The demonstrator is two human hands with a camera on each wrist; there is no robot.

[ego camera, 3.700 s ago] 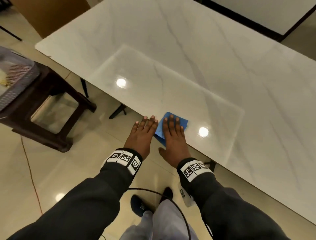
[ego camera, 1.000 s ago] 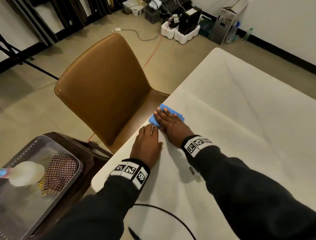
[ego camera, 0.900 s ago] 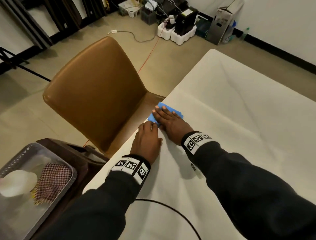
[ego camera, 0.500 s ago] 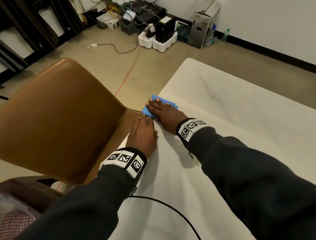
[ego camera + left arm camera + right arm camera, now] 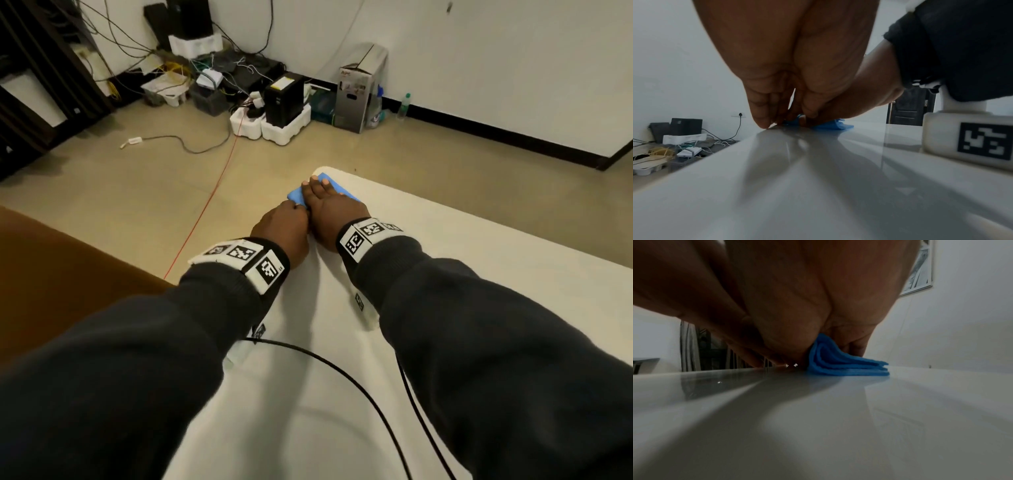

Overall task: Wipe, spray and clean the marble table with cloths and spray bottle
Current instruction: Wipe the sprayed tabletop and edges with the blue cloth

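Observation:
A folded blue cloth (image 5: 295,196) lies on the white marble table (image 5: 462,274), close to its far left corner. My right hand (image 5: 325,205) lies flat on top of the cloth and presses it down, fingers straight; the right wrist view shows the cloth (image 5: 846,366) bunched in folds under the palm. My left hand (image 5: 282,224) sits just left of it at the table's edge, and its fingertips (image 5: 764,125) touch the marble beside the cloth (image 5: 830,126). The left fingers slope down and hold nothing that I can see. No spray bottle is on the table.
A brown chair (image 5: 51,291) stands at the left beside the table. Beyond the table's corner the floor holds cables, a black box on white foam (image 5: 284,102), a cardboard box (image 5: 359,89) and bottles (image 5: 404,106). A black cable (image 5: 342,370) trails across the near tabletop.
Both hands have slid the cloth along the table's left edge to the far corner. The chair has dropped back to my left, and the stool with the tray has left the view.

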